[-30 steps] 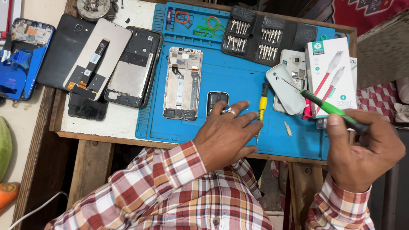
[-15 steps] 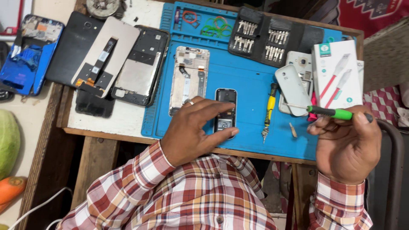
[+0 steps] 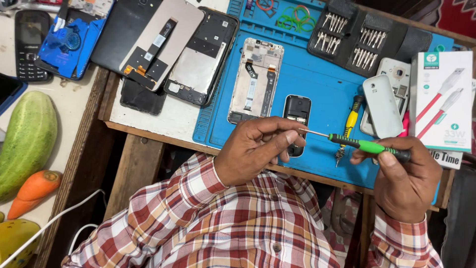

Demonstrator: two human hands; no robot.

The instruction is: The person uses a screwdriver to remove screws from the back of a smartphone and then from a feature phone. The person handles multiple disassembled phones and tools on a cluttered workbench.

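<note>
My right hand (image 3: 402, 181) grips the handle of a green and black screwdriver (image 3: 369, 146), held level with its thin shaft pointing left. My left hand (image 3: 258, 149) has thumb and forefinger pinched at the shaft's tip; anything between them is too small to see. Both hands hover over the front edge of a blue work mat (image 3: 322, 74). A small black phone (image 3: 297, 110) with its back off lies on the mat, its lower end hidden under my left fingers. An opened phone frame (image 3: 255, 79) lies just left of it.
On the mat are a black case of screwdriver bits (image 3: 367, 42), a yellow-handled screwdriver (image 3: 351, 121), a white back cover (image 3: 382, 106) and a white cable box (image 3: 441, 99). Disassembled phones (image 3: 198, 59) lie at upper left. A green fruit (image 3: 27, 144) and carrot (image 3: 34, 191) sit at left.
My left hand lifted off the small black phone and pinched the screwdriver's tip. My right hand swung the screwdriver down to level, pointing left. The camera moved closer.
</note>
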